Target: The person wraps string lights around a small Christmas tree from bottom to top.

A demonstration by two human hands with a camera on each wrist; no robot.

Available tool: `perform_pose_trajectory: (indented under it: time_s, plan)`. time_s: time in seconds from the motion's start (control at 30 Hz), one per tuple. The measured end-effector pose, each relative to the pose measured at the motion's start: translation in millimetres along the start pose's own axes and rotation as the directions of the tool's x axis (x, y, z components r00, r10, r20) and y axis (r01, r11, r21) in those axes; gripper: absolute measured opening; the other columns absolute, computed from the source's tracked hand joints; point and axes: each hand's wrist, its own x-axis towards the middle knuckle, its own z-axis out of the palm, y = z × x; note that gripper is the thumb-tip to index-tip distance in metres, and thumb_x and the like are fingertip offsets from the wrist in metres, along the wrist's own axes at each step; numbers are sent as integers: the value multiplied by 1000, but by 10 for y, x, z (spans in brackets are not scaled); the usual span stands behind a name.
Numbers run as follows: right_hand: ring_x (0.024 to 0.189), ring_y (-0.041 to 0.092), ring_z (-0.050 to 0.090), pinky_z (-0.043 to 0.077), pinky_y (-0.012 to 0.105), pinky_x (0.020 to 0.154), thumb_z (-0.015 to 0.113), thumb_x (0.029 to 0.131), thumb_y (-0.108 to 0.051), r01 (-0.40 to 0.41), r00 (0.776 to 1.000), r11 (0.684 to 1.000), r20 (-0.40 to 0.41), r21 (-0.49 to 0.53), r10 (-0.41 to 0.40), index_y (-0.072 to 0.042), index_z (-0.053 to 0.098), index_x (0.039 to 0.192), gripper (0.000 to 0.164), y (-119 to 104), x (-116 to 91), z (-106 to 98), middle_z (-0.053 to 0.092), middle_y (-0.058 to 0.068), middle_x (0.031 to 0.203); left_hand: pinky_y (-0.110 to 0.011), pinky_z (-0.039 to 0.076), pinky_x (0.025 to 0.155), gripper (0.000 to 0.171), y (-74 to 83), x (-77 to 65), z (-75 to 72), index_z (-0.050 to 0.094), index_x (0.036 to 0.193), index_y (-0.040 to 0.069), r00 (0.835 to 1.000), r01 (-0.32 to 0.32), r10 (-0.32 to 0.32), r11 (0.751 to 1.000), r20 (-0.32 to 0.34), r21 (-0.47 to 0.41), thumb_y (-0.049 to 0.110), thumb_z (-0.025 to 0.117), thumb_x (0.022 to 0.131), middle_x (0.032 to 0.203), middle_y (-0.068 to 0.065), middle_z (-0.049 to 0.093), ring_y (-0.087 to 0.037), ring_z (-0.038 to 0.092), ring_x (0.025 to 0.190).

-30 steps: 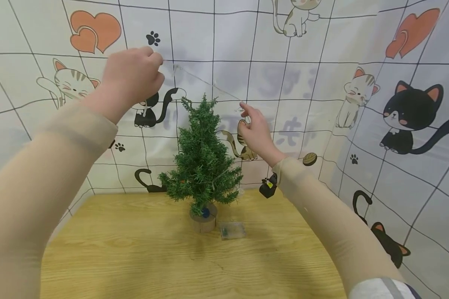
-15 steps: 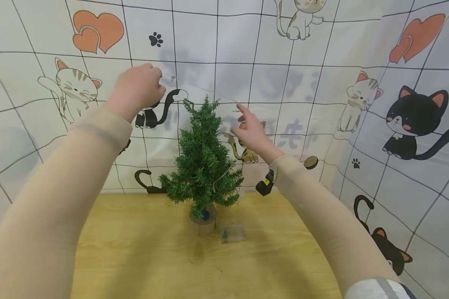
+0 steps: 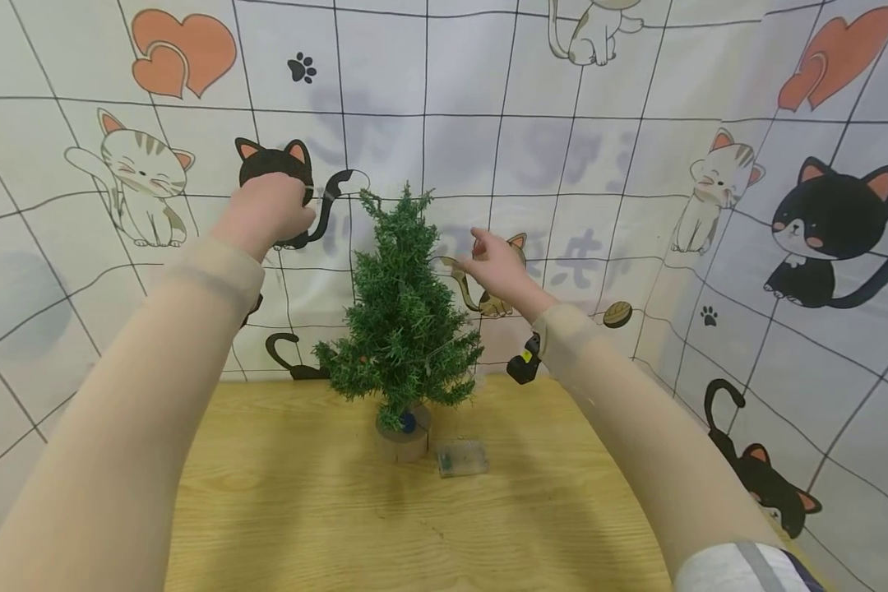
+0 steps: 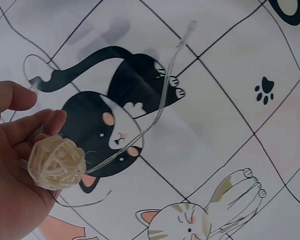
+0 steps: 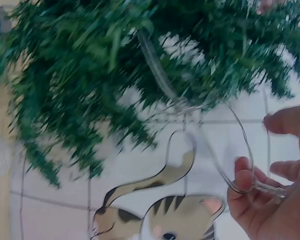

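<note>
A small green artificial Christmas tree [image 3: 407,312] stands on a round wooden base [image 3: 402,446]. My left hand [image 3: 270,215] is raised left of its top. In the left wrist view, curled fingers hold a cream woven ball [image 4: 57,162] on a thin clear-wired string light [image 4: 155,112], whose wire trails away from the ball. Right of the tree is my right hand [image 3: 497,267], index finger and thumb apart. In the right wrist view, its lower fingers curl round a loop of the wire [image 5: 245,135], and more wire runs to the branches. The wire is hardly visible in the head view.
A flat clear plastic box [image 3: 462,458] lies on the wooden table [image 3: 303,510] beside the base. Behind the tree hangs a white gridded sheet [image 3: 562,99] printed with cats and hearts. A black device [image 3: 524,360] shows under the right wrist.
My left hand has come down from above the treetop to about its height. The right hand has lowered slightly. The wire seen stretched between them earlier no longer shows clearly.
</note>
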Motion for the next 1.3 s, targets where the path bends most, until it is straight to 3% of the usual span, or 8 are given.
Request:
perform_pose_trajectory:
  time_s: [0.17,0.4,0.5,0.63,0.77,0.83,1.0,1.3]
  plan:
    - [106,31,56,42,38,71,52,97,-12,-14,1000,1000,4,22,14,-5,45,143,47,170,-23,23,52,18,132,-48,43,69,22,-119,-60,144,54,73,5,1000,16,-16,1000,21,-2,16,43,89,102,-20,57,-36,51,85]
    - [104,30,57,45,42,72,57,98,-18,68,997,997,20,46,-69,-9,59,126,30,266,-46,85,58,14,120,-40,38,55,21,-247,-137,277,47,70,6,999,44,-44,999,-12,-5,16,42,88,79,-15,52,-31,47,68]
    - [100,30,59,45,41,69,54,99,-13,130,991,991,8,7,-130,-9,62,115,18,253,-49,109,61,12,114,-43,41,58,27,-260,-157,270,58,94,-4,999,54,-54,999,-6,-4,17,42,90,100,-24,59,-33,51,74]
    - [98,28,59,47,42,79,47,100,-8,188,982,976,-2,-113,-190,-7,69,101,22,230,-44,158,64,10,111,-44,44,58,28,-251,-196,248,60,91,-2,997,73,-73,997,12,-9,20,44,92,107,-24,59,-34,53,77]
    - [99,25,56,46,40,78,42,100,-4,191,981,963,22,-190,-190,-4,70,112,30,241,-37,217,61,13,114,-39,40,54,29,-250,-228,270,46,64,9,998,66,-66,998,1,-5,20,46,91,76,-12,51,-29,49,66]
    - [80,22,56,45,36,66,42,100,-4,170,985,969,47,-177,-164,-3,63,125,33,252,-40,232,60,16,118,-39,39,53,30,-246,-239,284,45,62,9,998,61,-61,998,3,1,20,46,90,72,-10,50,-28,48,64]
    - [43,12,30,30,29,47,41,99,-3,89,989,992,126,-91,-77,-3,45,143,45,291,-55,247,57,21,125,-39,39,52,30,-271,-266,334,45,62,9,997,71,-71,997,30,9,20,46,90,69,-10,50,-28,49,64]
    - [73,21,52,36,32,61,46,98,-5,31,982,999,184,8,-32,-4,51,139,41,335,-62,339,61,20,117,-41,40,54,27,-423,-353,448,46,62,8,997,70,-69,997,36,-21,19,46,87,68,-10,49,-29,48,64]
